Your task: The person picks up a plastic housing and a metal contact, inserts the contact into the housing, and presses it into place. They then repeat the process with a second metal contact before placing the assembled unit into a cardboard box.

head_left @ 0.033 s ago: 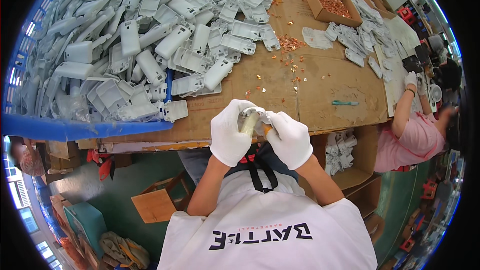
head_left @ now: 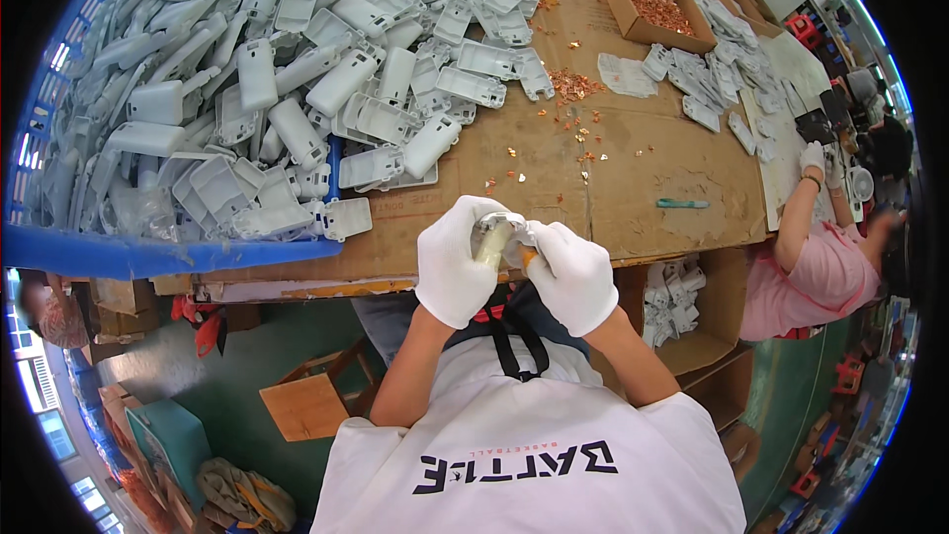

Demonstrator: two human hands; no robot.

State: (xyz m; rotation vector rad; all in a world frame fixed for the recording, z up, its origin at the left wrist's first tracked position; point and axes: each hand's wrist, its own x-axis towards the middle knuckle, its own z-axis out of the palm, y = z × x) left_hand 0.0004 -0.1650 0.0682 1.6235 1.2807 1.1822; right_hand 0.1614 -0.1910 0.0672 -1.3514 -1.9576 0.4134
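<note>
At the table's near edge my two white-gloved hands meet. My left hand point(head_left: 458, 262) is closed around a pale plastic casing point(head_left: 491, 244), its end facing up between the hands. My right hand point(head_left: 573, 275) is closed at the casing's right side, fingertips against its upper end. Below those fingertips a bit of something orange point(head_left: 529, 255) shows; its kind is hidden by the glove. Just beyond the hands, small copper-coloured metal clips point(head_left: 576, 86) lie in a loose heap and scattered over the cardboard-covered tabletop point(head_left: 494, 163).
A blue crate point(head_left: 178, 255) at left overflows with pale plastic casings point(head_left: 257, 74). Far right stand a cardboard box point(head_left: 647, 40) of copper clips and more casings point(head_left: 702, 79). A teal pen-like tool point(head_left: 683, 204) lies right of my hands. A co-worker in pink point(head_left: 816, 282) works at right.
</note>
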